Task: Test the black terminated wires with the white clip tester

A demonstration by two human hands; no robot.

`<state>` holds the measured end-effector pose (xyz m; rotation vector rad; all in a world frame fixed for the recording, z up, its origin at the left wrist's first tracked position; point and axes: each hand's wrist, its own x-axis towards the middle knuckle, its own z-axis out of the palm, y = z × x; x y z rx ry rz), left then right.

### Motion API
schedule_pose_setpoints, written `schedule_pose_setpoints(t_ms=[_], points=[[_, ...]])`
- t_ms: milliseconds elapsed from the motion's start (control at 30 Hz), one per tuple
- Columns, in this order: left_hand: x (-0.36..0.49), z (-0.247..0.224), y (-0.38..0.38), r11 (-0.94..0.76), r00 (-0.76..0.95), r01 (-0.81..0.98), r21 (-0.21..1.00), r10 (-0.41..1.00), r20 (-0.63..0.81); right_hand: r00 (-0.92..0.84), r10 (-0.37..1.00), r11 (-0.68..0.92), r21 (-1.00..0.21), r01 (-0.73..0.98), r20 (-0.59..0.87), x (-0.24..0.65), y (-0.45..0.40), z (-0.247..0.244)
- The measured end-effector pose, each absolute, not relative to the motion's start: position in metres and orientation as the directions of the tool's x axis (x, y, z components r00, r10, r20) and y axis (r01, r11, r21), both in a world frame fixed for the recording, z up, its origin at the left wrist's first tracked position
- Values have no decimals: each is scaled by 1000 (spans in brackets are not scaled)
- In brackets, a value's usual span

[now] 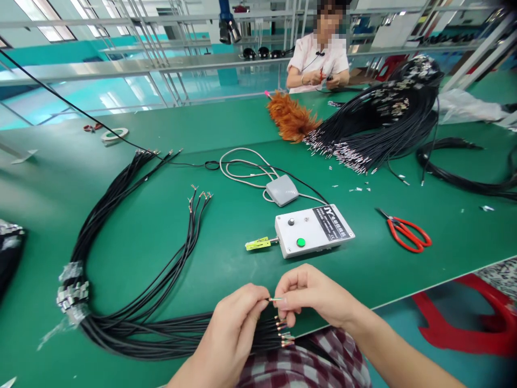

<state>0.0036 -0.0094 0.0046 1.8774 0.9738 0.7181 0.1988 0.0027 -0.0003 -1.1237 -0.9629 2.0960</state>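
From where I stand, the two hands are nearly together, low over the green tabletop [226, 269]. The left hand [232, 323] pinches a thin black cable [267, 300] just behind its end, thumb against forefinger. The bare right hand [319, 296] comes in from the other side, its thumb and fingertips closed on the thin, pale green wire end [276, 299] that sticks out. That end lies right between the hands, its long axis running left to right across the person's front, tip towards the right hand.

Beyond them sits a white rectangular box with a green button [299, 231]. A flat yellow-green clip [258, 244] juts from its left side, just past the left fingertips, so the left hand looks slightly nearer the clip and the right hand nearer the box. A thick bundle of black cables [161, 334] curves in from the left, its stripped ends below the fingers. Red-handled scissors [407, 234] lie well off to the right.
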Motion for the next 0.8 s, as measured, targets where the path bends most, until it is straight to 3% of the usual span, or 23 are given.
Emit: schedule_pose_setpoints(t_ms=[133, 200, 300, 367, 467, 667, 800], points=[[-5, 11, -4, -149, 587, 335, 930, 805, -82, -615, 633, -687, -708, -166, -470, 196, 8, -10], [-7, 11, -2, -8, 565, 299, 954, 808, -170, -607, 653, -684, -697, -215, -453, 188, 4, -12], [-5, 6, 0, 252, 507, 154, 955, 810, -295, -398, 832, -520, -792, -320, -385, 170, -5, -12], [-2, 1, 0, 336, 471, 54, 940, 821, -321, -239, 911, -399, -860, -318, -335, 161, -11, -12], [2, -3, 0, 331, 432, -11, 944, 853, -294, -176, 931, -360, -884, -297, -320, 156, -14, -11], [14, 9, 2, 283, 466, 1, 959, 849, -250, -225, 894, -442, -844, -303, -387, 161, -13, -14], [22, 4, 4, 276, 335, -55, 960, 911, -243, -236, 899, -421, -877, -231, -369, 166, -13, -13]])
